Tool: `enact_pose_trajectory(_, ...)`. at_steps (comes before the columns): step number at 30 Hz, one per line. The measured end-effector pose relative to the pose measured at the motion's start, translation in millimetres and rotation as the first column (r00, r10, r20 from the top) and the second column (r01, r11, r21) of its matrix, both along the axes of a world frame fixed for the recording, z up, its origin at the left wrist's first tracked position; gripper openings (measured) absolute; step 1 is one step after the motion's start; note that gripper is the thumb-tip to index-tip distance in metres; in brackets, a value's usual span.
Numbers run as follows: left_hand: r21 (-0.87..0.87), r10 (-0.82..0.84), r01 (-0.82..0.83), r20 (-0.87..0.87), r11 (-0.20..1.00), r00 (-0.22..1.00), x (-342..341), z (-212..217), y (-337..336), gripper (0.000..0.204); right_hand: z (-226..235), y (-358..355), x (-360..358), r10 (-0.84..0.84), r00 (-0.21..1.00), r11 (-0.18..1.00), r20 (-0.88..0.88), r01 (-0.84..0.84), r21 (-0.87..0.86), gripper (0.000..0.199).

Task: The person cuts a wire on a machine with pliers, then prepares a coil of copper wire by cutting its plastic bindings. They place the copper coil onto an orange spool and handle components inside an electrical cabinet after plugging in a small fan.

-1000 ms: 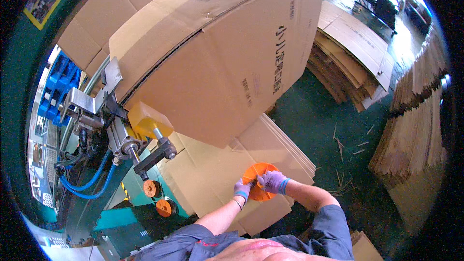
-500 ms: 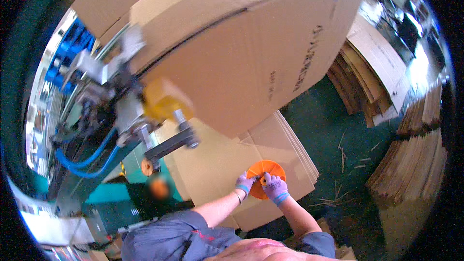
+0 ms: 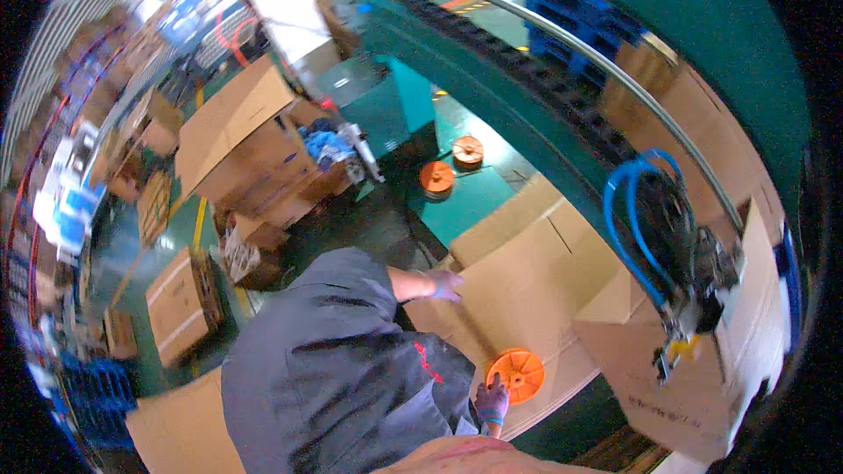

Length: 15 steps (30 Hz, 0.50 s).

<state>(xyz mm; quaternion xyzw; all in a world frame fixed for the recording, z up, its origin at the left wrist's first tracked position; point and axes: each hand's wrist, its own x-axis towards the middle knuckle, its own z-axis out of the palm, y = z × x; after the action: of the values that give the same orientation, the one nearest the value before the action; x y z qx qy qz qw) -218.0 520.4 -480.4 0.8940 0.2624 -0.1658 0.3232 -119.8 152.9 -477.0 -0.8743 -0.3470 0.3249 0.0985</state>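
Note:
An orange, spoked round reel [image 3: 518, 377] sits over flat brown cardboard sheets [image 3: 536, 268]. At its near-left edge is my right hand [image 3: 493, 398], in a light purple glove with a blue cuff, its fingers closed on the rim. My left hand [image 3: 446, 285], gloved alike, is away from the reel, stretched toward the left edge of the cardboard. Its fingers are apart and nothing shows in them. Two more orange reels, a left one [image 3: 436, 177] and a right one [image 3: 468, 151], stand on a green surface beyond the cardboard.
To the right, a machine arm with blue hoses [image 3: 628, 202] hangs beside a raised cardboard panel [image 3: 659, 369]. A metal rail [image 3: 606, 61] crosses above. An open carton [image 3: 255, 145] with blue material inside stands at left, near a green cabinet [image 3: 369, 96]. Blue pallets [image 3: 566, 31] lie behind.
My left hand has let go of the orange reel and reached out left; my right hand stays on it. The view has swung left, bringing the cartons and the two other reels into sight.

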Motion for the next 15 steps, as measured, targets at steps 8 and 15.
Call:
enact_pose_trajectory(8,0.091,0.414,-0.423,-0.466,0.901,0.782,-421.4,-51.7,123.9,0.048,9.5,138.9,-8.8,0.373,0.927,0.928,0.049,-0.373,-0.007,0.055)
enact_pose_trajectory(15,-0.098,0.768,-0.923,-0.526,0.371,0.365,-559.0,-48.2,96.4,0.055,25.9,364.8,-84.3,0.759,0.65,0.633,0.042,-0.751,0.189,0.052)
